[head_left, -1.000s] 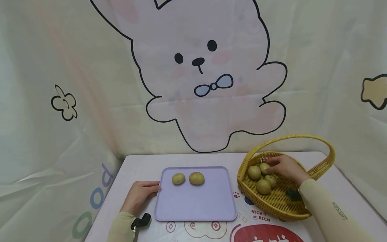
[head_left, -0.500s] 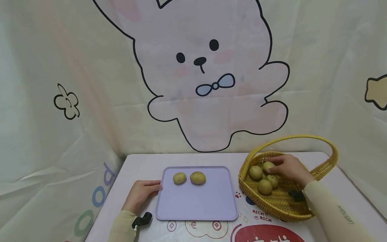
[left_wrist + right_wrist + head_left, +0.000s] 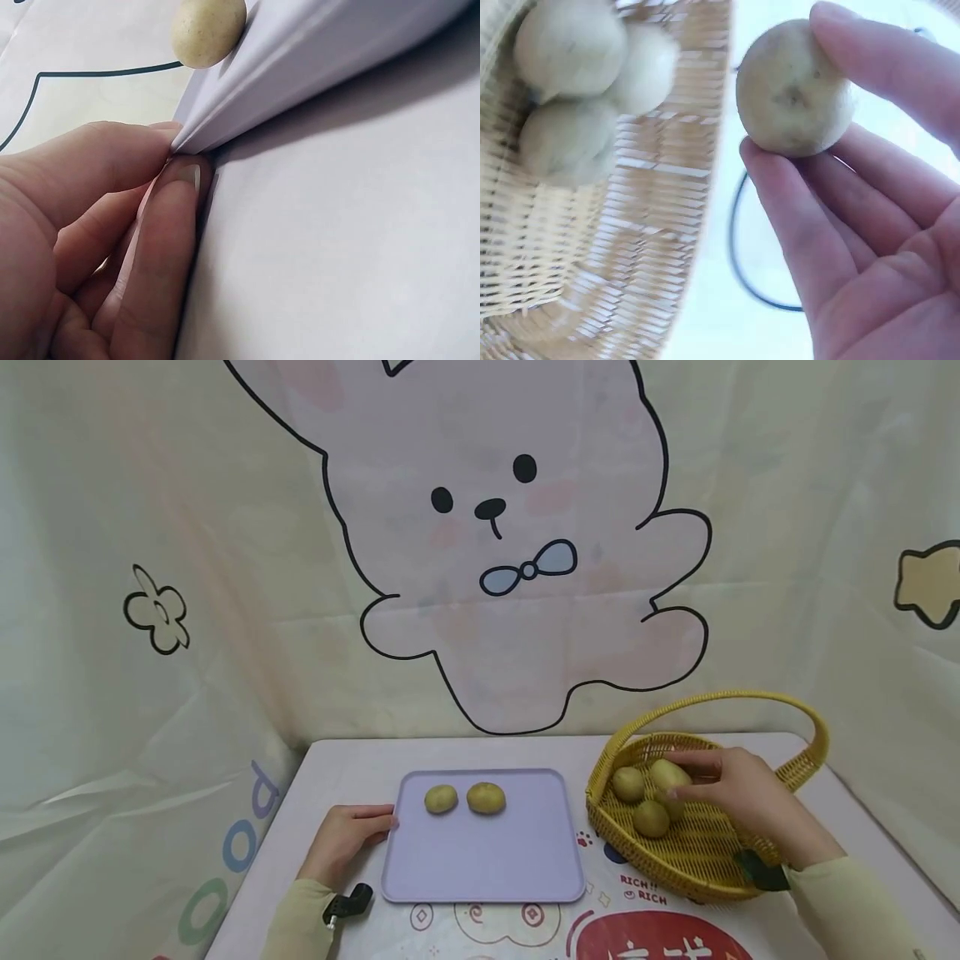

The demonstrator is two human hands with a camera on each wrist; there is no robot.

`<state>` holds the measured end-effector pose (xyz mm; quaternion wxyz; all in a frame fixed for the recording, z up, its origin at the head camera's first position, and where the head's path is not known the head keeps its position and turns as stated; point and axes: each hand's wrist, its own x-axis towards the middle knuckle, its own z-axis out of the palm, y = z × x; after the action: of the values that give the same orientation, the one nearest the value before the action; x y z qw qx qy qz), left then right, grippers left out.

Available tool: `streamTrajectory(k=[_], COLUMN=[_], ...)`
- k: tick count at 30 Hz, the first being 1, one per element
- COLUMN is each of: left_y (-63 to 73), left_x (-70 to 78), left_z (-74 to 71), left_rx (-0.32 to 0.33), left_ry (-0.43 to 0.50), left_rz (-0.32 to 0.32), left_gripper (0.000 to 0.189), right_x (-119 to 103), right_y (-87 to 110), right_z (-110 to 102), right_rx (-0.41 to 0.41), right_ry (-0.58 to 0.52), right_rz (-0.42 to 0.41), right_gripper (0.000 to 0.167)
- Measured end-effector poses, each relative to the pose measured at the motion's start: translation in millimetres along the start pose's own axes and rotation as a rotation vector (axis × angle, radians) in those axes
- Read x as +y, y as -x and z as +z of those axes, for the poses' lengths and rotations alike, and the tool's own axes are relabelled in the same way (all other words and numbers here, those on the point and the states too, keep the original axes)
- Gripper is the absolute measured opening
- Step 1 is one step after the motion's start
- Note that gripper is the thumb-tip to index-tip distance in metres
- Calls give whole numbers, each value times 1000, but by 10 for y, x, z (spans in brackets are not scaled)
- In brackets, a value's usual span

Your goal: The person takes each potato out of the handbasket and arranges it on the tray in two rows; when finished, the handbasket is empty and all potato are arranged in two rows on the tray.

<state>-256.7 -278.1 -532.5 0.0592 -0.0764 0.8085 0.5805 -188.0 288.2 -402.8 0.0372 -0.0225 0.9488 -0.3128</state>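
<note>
Right hand (image 3: 742,789) pinches a potato (image 3: 667,773) over the yellow basket (image 3: 712,878), where three others (image 3: 651,819) lie below that hand. Leftward, two potatoes (image 3: 486,798) rest on the tray (image 3: 483,868), its edge pinched by the left hand (image 3: 339,839); work looks partly done.

Pale creased backdrop (image 3: 795,502) beyond the right grip (image 3: 742,789), big cartoon animal (image 3: 510,643) up left of it, yellow star (image 3: 930,583) up right. Flower outline (image 3: 156,612), coloured letters (image 3: 227,846) left of the left grip (image 3: 341,837). White table (image 3: 360,757) under both, red print (image 3: 660,937) nearer. Indoor light soft.
</note>
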Motion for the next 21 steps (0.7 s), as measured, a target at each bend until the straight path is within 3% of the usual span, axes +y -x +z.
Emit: streamTrajectory(k=[6, 12, 21], left_y=[2, -2, -14], left_x=[0, 2, -10], left_z=[7, -42, -22], left_rx=[1, 7, 5], left_ry=[5, 14, 31], left_rz=[-3, -6, -26], left_gripper=[36, 35, 34], right_x=[-259, -487, -820], right_y=[271, 405, 200], right_z=[76, 346, 952], right_rx=[-7, -28, -73], right_ry=[-65, -156, -299], right_rz=[-18, -117, -216], right_gripper=[65, 57, 56])
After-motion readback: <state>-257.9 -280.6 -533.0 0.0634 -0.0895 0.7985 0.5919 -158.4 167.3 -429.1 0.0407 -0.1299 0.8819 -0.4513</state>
